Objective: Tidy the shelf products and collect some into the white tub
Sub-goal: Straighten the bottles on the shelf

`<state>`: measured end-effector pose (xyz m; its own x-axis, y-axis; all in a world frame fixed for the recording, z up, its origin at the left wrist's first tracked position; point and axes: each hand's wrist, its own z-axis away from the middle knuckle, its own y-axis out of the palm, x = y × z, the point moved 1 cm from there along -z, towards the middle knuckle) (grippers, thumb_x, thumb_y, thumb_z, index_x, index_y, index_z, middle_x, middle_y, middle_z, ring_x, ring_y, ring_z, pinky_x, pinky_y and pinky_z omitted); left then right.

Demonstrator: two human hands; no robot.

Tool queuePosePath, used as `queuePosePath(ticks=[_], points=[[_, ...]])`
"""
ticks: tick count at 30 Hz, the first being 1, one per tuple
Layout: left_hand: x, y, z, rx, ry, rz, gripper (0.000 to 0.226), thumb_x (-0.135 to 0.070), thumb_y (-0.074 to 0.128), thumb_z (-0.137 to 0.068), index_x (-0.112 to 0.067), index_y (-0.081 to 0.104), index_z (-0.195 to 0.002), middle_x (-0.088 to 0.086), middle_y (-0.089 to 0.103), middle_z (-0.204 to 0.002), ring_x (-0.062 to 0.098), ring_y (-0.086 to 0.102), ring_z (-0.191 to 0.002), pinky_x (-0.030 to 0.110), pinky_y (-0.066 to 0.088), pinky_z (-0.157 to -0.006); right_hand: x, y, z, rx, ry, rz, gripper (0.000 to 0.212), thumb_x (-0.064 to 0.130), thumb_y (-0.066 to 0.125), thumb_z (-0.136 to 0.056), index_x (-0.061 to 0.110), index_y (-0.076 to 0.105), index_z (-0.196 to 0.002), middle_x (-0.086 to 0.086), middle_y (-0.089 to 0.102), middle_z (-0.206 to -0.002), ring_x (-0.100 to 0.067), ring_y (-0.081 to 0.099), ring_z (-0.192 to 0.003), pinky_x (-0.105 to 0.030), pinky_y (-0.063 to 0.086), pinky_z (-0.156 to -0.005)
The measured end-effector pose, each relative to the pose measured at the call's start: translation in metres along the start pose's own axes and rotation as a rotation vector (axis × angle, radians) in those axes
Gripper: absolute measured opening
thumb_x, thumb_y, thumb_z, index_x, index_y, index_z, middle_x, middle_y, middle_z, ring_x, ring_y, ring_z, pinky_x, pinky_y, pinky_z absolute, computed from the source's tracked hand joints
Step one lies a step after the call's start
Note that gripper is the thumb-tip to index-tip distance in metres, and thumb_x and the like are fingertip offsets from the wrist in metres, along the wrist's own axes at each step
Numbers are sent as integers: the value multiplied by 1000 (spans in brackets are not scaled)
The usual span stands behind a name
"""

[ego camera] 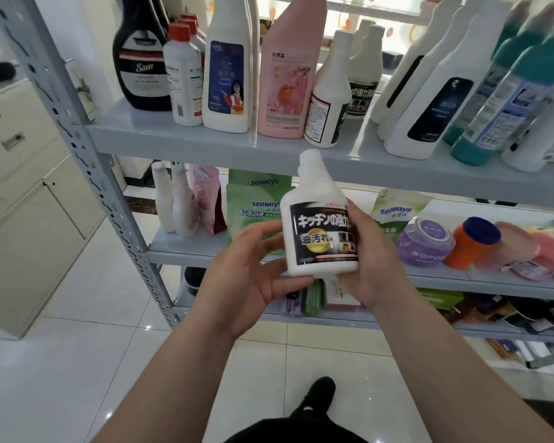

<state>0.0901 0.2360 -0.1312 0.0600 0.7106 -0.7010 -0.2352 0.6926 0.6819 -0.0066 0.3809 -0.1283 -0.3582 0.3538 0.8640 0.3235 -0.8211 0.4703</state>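
While both hands, left hand (253, 276) and right hand (370, 263), clasp 1 white bottle (320, 225), no white tub shows; collecting looks barely begun.

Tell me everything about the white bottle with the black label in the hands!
The white plastic bottle with the black label is short, round-shouldered, with a narrow threaded neck and no cap or sprayer. Its label shows white Japanese lettering and a yellow circle. It is held upright before the grey shelf, the left hand under its base, the right hand gripping its side.
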Motion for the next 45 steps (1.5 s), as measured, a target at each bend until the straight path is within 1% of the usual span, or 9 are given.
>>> queuePosePath(ticks=[5,9,13,16,22,26,32,39,45], points=[[-4,4,1,-15,46,-55,31,-19,42,-107,-5,59,-128,18,66,-126,47,67,-111,40,64,-62,0,-1,-3,-12,-11,-64,42,37,51,-102,12,61,-134,-9,73,-101,-23,73,-84,-35,59,-67],[-6,4,-3,0,85,-225,21,-18,55,-98,-10,58,-117,15,72,-113,38,72,-101,43,62,-63,5,2,-2,63,-152,148,41,33,42,-106,18,56,-141,-20,68,-122,-31,68,-107,-51,58,-89],[-10,8,-14,-32,161,-375,51,-23,83,-79,-14,54,-120,17,68,-122,33,74,-97,55,62,-70,9,4,-6,50,-303,513,44,61,48,-98,49,52,-140,-4,60,-143,-32,51,-137,-67,29,-116],[-13,11,-26,-43,217,-452,60,-29,82,-70,-24,53,-122,10,73,-114,33,73,-98,69,55,-84,19,8,-9,97,-320,492,46,41,52,-98,46,48,-143,-4,66,-134,-33,61,-126,-67,40,-110],[-42,20,-51,-38,373,-702,66,-36,83,-65,-37,56,-125,-4,73,-115,19,70,-110,53,56,-95,53,28,-30,200,-355,608,45,41,50,-94,64,49,-132,16,59,-141,-17,52,-136,-54,39,-114],[-59,36,-66,-91,516,-691,69,-34,83,-65,-37,55,-127,-7,72,-115,16,70,-108,44,60,-89,87,36,-44,224,-416,636,34,28,45,-109,45,56,-136,23,67,-126,-1,62,-120,-23,51,-95],[-82,66,-82,-219,788,-965,68,-16,87,-71,-49,45,-113,-33,64,-101,-12,62,-97,5,48,-72,173,35,-108,-191,-717,915,41,22,53,-104,28,48,-145,4,55,-142,-7,49,-132,-7,36,-96],[-84,84,-101,-232,802,-1026,71,-25,89,-66,-51,45,-114,-24,62,-109,-13,60,-98,5,49,-70,239,43,-220,-379,-508,1322,73,6,51,-98,18,15,-161,-23,21,-160,-38,39,-142,-41,38,-114],[-81,77,-112,-239,770,-1029,71,-19,88,-68,-47,48,-120,-20,66,-110,-8,64,-98,6,49,-71,249,34,-261,-343,-361,1452,55,6,50,-100,5,34,-152,-18,49,-149,-35,50,-134,-35,44,-100]])
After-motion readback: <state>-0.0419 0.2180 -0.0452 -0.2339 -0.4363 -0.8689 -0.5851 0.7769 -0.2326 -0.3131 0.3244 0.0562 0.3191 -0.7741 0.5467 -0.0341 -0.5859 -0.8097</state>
